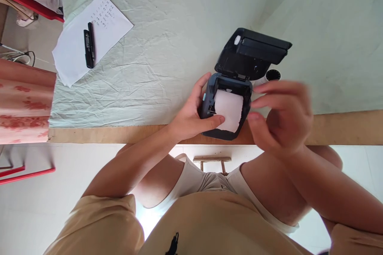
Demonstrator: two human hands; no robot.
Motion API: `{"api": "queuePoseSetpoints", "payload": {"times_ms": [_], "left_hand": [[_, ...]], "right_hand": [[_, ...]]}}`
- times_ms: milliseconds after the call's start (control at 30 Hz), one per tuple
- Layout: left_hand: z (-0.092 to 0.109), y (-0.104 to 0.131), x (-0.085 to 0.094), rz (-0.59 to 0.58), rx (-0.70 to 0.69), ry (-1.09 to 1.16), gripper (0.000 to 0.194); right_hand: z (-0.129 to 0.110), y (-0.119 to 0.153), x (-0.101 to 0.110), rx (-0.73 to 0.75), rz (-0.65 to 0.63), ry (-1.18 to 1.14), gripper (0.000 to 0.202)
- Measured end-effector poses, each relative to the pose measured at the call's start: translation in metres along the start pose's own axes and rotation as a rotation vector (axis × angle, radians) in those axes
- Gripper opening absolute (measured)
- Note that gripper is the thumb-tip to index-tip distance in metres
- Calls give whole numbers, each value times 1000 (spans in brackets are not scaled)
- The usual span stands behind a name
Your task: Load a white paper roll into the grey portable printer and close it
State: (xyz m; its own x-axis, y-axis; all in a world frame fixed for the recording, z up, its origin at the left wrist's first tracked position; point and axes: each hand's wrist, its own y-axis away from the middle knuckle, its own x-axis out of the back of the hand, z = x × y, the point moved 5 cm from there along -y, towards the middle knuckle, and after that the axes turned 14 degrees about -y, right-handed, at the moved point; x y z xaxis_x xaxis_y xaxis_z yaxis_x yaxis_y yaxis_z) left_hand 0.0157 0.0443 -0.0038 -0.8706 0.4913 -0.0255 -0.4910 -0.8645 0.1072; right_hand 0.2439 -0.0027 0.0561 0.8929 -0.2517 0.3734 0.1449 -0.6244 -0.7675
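White paper (229,105) near blurred right hand (284,117).

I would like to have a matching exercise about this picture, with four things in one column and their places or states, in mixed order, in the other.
Column one
1. Left hand
2. Right hand
3. Lid
4. Black pens

Column two
A. Lying on a sheet with writing
B. Holding the dark device, thumb over the white paper
C. Swung open
D. Blurred, fingers at or near the device's right side

Right pairs: 1-B, 2-D, 3-C, 4-A
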Motion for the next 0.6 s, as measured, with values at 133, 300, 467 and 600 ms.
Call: {"api": "queuePoseSetpoints", "payload": {"times_ms": [133,300,467,600], "left_hand": [[-2,2,1,-33,25,-26,131],[-10,-3,5,-91,-21,-98,154],[-13,-2,6,-100,5,-82,153],[-12,-1,5,-120,-35,-29,150]], "right_hand": [[10,-3,3,-196,43,78,72],[18,-2,3,-213,20,-86,75],[13,6,0,-181,49,-259,43],[19,21,-12,-292,-60,-275,50]]}}
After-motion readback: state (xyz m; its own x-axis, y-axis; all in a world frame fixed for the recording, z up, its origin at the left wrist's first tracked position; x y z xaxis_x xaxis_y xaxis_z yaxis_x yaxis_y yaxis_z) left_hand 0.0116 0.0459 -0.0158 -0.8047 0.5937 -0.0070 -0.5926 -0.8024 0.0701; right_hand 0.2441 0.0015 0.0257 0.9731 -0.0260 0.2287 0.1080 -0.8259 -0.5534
